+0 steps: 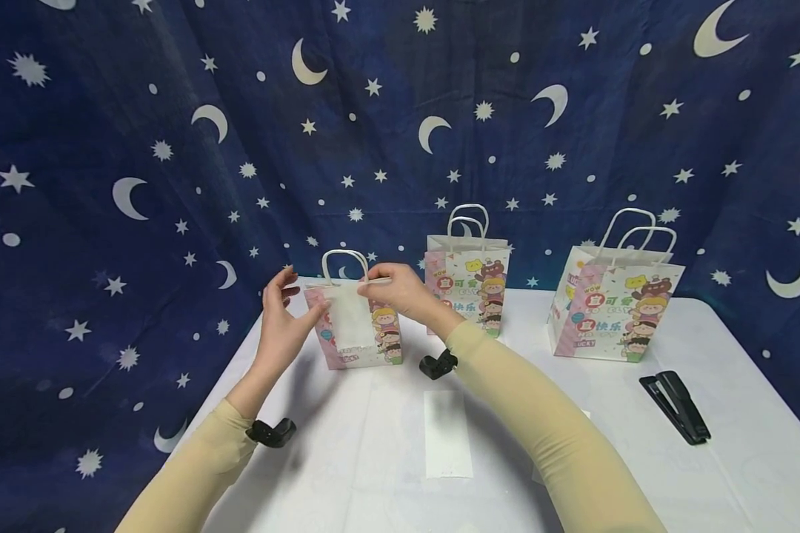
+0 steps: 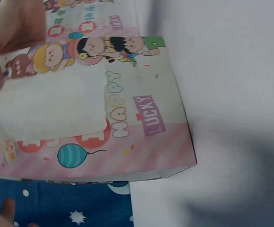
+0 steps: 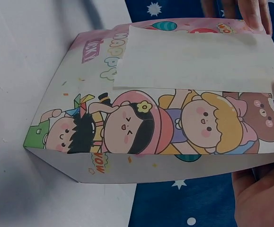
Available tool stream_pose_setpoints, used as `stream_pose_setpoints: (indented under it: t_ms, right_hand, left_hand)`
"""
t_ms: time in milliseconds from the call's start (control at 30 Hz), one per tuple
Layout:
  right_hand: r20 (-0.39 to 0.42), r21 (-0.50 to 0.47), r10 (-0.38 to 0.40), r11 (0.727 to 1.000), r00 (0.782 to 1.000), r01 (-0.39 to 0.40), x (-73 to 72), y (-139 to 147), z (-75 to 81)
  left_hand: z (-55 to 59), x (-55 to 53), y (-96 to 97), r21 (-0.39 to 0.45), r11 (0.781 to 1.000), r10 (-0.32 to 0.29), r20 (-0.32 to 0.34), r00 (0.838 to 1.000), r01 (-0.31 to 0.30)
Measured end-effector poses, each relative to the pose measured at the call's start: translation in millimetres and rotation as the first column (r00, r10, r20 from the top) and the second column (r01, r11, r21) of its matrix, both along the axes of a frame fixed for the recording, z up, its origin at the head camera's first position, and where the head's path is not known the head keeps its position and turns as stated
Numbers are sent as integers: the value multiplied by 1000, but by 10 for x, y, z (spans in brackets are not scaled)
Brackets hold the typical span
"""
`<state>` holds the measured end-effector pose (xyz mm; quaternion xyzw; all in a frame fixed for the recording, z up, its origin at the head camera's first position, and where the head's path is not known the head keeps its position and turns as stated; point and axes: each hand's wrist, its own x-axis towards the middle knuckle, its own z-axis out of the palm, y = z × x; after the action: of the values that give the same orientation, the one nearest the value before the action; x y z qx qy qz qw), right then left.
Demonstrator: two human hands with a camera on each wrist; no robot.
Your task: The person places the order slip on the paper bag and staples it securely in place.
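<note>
A small white-and-pink cartoon paper bag (image 1: 388, 326) with twisted handles stands at the table's left. A blank white paper strip (image 1: 352, 318) lies over its printed front, also seen in the right wrist view as the strip (image 3: 193, 59). At the top right of the bag, my right hand (image 1: 400, 291) pinches the strip and bag rim, thumb in front and fingers behind. My left hand (image 1: 283, 326) is beside the bag's left edge; its thumb touches the front near the strip, while its other fingers stand spread apart from the bag.
Two matching paper bags stand behind and to the right, the middle bag (image 1: 467, 289) and the right bag (image 1: 616, 303). A black stapler (image 1: 676, 407) lies at the right. Another white paper strip (image 1: 448, 434) lies in front; something pale is partly hidden under the right arm.
</note>
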<state>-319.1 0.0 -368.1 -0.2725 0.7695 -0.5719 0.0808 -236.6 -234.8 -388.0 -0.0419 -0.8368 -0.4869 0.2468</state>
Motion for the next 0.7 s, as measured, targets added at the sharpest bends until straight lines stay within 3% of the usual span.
stream_pose_setpoints:
  t_ms: [67,167,267,367,500,700]
  right_hand:
    - [-5,7,-3,1000,1000,3,-2,-1,0]
    - [5,3,3,1000,1000,-3,3,-6,2]
    - [20,1,17,1000,1000,-17,13,-10,8]
    - [20,3,13,1000,1000,-14,19,-11,12]
    - [14,10,3,1000,1000,-3,20,-5,15]
    - [25,9,5,1000,1000,-5,19,-4,6]
  left_hand:
    - [0,-63,-32,44,996,-84,69,994,81]
    - [-9,-149,-74,121,976,-200,177,964,180]
    - [-18,-222,-97,207,950,-280,241,929,233]
    - [-16,-279,-100,272,926,-332,259,907,262]
    - [-7,-315,-92,314,906,-367,251,896,283]
    - [-23,-327,-78,324,907,-356,252,900,269]
